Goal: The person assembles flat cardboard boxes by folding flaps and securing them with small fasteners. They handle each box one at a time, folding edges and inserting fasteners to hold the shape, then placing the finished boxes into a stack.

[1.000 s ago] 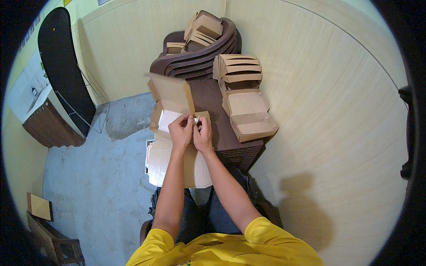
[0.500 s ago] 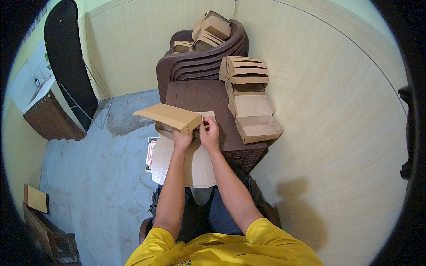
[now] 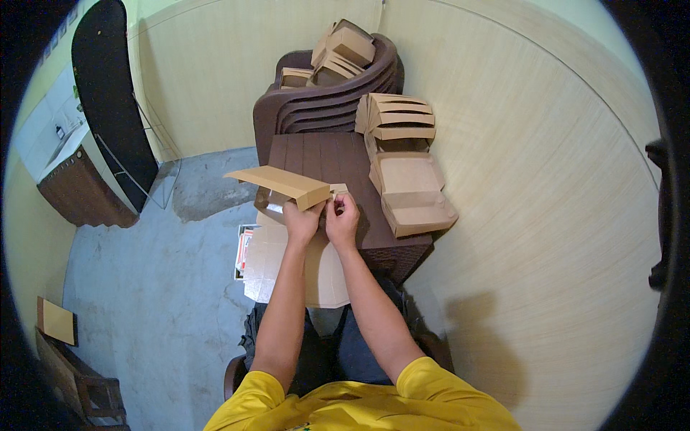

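Head view: working with both hands, close together, at a brown cardboard box (image 3: 309, 192) over the near left part of the dark tabletop (image 3: 309, 151), just beyond a flat cardboard sheet (image 3: 327, 276). Reaching in at the near side of the box with the left hand (image 3: 302, 224), fingers tucked out of sight behind the tilted lid (image 3: 277, 179); cannot tell how far open or on what part closed. Pinching at the right corner of the box with the right hand (image 3: 343, 219), thumb and fingertips drawn almost together, beside a small pale flap (image 3: 338, 189). Along the right side of the tabletop, beside the pale wall (image 3: 532, 179): an opened box (image 3: 411, 172) and, behind it, a close-set row of boxes (image 3: 399, 115). Beyond the far end: a stack of brown chairs (image 3: 327, 108), topped with more boxes (image 3: 352, 43). Off to the left: bluish-grey floor (image 3: 151, 287) and a tall black board (image 3: 108, 100), standing upright near the wall.
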{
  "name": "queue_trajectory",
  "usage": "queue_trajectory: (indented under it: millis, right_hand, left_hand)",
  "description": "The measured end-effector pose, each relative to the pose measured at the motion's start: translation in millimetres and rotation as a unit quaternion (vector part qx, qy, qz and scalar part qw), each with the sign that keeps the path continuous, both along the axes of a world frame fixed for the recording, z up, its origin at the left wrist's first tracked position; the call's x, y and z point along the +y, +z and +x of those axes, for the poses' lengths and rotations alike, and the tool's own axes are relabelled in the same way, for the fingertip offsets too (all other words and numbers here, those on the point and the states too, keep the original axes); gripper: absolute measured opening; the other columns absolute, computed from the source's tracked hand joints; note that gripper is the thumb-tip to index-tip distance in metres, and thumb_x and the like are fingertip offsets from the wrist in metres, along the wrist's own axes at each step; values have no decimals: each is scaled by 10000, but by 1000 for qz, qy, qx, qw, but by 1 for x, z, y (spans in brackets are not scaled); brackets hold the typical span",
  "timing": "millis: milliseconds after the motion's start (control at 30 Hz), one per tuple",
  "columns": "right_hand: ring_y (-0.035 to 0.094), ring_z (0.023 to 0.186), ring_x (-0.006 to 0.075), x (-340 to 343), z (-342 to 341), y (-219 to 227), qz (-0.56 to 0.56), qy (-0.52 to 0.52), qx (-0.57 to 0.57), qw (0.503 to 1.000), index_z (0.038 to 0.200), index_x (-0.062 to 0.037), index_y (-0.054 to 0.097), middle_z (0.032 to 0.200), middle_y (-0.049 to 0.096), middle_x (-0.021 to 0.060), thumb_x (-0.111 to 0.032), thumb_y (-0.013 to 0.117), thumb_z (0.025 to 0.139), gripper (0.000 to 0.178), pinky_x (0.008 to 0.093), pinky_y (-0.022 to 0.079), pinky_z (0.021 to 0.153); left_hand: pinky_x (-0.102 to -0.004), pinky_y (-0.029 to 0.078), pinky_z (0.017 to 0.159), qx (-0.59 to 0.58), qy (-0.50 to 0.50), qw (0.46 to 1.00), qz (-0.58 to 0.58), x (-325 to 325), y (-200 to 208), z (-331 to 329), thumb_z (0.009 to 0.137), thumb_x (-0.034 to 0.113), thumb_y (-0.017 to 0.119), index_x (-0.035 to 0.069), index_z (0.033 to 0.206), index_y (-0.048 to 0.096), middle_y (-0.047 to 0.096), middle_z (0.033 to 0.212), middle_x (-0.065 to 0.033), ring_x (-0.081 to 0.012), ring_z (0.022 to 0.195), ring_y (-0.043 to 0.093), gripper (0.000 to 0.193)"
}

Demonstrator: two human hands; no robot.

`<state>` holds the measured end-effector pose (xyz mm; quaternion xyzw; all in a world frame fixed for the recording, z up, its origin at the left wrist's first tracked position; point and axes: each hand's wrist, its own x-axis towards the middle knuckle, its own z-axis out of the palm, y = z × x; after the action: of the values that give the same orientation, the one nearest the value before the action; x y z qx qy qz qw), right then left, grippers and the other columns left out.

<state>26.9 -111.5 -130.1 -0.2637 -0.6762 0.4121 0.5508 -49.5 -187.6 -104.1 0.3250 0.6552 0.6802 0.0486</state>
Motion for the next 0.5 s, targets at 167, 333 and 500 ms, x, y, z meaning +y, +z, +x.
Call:
queue_trajectory:
  millis: [167, 333, 500]
  right_hand:
    - [602, 774, 156, 0, 1, -1, 6, 21, 39, 999, 935, 40, 638, 846, 641, 82, -21, 713, 972, 104, 323, 501, 721]
    - [612, 790, 138, 1, 2, 2, 18, 41, 43, 998, 967, 54, 666, 866, 653, 71, -7, 721, 965, 82, 303, 504, 734]
    - [641, 841, 134, 4, 3, -1, 52, 48, 17, 997, 995, 52, 691, 910, 684, 64, -2, 703, 982, 57, 300, 522, 769]
  left_hand:
    - [-393, 581, 868, -43, -45, 998, 5, 1, -12, -13, 984, 73, 750, -40, 1101, 781, 810, 1065, -172, -242, 989, 767, 165]
    - [-369, 563, 917, -20, -85, 996, -12, 4, -10, -17, 1018, 24, 702, -26, 1201, 746, 792, 1113, -136, -219, 1045, 734, 195]
    - [-360, 552, 947, -158, -119, 979, -52, 3, -5, -21, 1056, 36, 652, -15, 1242, 728, 776, 1143, -118, -218, 1072, 713, 207]
